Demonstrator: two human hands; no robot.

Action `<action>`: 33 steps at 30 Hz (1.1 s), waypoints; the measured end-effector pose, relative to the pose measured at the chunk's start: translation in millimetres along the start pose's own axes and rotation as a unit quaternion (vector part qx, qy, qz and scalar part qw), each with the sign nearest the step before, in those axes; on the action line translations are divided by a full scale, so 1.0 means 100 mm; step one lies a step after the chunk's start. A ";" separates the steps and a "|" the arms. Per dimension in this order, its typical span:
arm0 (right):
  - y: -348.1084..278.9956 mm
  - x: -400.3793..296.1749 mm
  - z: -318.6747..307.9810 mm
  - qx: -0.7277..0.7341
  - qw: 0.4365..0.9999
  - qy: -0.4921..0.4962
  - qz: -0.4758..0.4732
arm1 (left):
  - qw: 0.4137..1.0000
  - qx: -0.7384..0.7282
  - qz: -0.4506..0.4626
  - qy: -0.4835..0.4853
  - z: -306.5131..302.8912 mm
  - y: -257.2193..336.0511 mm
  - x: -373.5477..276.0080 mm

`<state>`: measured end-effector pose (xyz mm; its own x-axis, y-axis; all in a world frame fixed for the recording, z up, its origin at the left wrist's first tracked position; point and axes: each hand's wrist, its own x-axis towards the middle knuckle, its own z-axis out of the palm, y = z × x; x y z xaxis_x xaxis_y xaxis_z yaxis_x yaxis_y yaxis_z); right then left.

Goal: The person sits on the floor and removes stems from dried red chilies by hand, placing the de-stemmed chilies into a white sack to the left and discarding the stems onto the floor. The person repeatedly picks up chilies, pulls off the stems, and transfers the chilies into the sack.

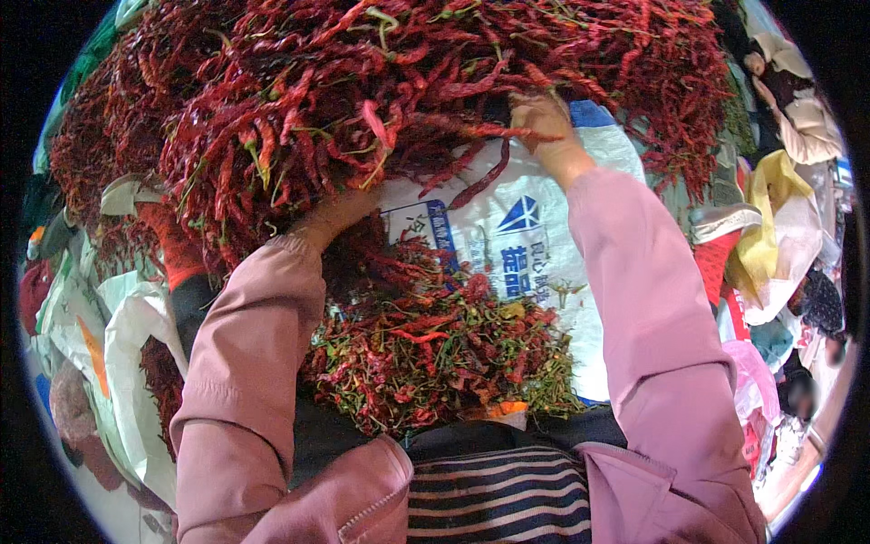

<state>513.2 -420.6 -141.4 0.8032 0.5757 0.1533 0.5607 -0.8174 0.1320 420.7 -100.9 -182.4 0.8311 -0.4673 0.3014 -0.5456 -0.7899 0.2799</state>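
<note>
A large heap of dried red chili peppers [326,88] spreads before me. My left hand [343,214] reaches in under its near edge; its fingers are hidden by peppers. To the right, my right hand [547,129] is blurred at the heap's edge, with a chili lying across it and the fingertips out of sight. Whether either hand grips anything cannot be made out. Between my arms lies a white woven plastic sack [544,197] with blue printing. On its near part, against my lap, sits a smaller pile of stems and broken chilies [448,347].
At the left stands an open white sack [132,340] with dark red chilies inside. Shoes [727,221] with red socks flank the heap on both sides. A yellow and white bag [775,231] lies at the right, and other people [792,88] sit beyond.
</note>
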 end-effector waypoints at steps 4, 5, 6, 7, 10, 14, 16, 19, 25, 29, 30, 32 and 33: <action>-0.34 -0.20 -0.50 0.101 0.987 0.125 0.009 | 0.964 0.036 -0.105 -0.241 0.03 -0.09 -0.15; -0.41 -0.27 -0.59 0.089 0.979 0.183 -0.011 | 0.937 0.044 -0.131 -0.320 -0.01 -0.10 -0.15; -0.46 -0.36 -0.70 0.134 0.974 0.182 -0.031 | 0.905 0.050 -0.149 -0.396 -0.01 -0.08 -0.11; -0.45 -0.50 -0.69 0.177 0.971 0.157 -0.017 | 0.909 0.003 -0.159 -0.385 -0.19 0.09 0.05; -0.39 -0.72 -0.65 0.136 0.982 0.113 0.061 | 0.958 -0.005 -0.097 -0.269 -0.34 0.22 -0.01; -0.20 -0.92 -0.29 0.050 0.990 0.059 0.121 | 0.971 -0.033 -0.067 -0.229 -0.72 0.60 0.16; -0.24 -0.88 -0.26 0.043 0.990 0.047 0.122 | 0.957 -0.026 -0.111 -0.265 -0.87 0.79 0.20; -0.26 -0.89 -0.26 0.056 0.990 0.034 0.128 | 0.984 -0.089 -0.018 -0.153 -0.91 0.92 0.17; -0.25 -0.92 -0.64 0.110 0.980 -0.027 0.165 | 0.981 -0.164 0.010 -0.108 -1.14 1.32 0.26; -0.55 -1.79 -0.91 0.220 0.961 0.002 0.170 | 0.976 -0.207 0.005 -0.072 -1.35 1.62 0.20; -0.67 -2.02 -0.95 0.249 0.951 -0.001 0.183 | 0.976 -0.202 0.001 -0.077 -1.37 1.65 0.18; -0.96 -2.43 -1.11 0.287 0.937 0.001 0.197 | 0.943 -0.315 -0.060 -0.089 -1.53 1.76 0.18; -1.13 -2.58 -1.19 0.309 0.923 -0.006 0.230 | 0.906 -0.410 -0.075 -0.070 -1.54 1.75 0.20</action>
<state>218.8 -474.5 -78.9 0.9848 0.1684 0.0422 0.1650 -0.8323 -0.5291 325.5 -187.0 12.6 0.8770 -0.4697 0.1014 -0.2735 -0.3144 0.9090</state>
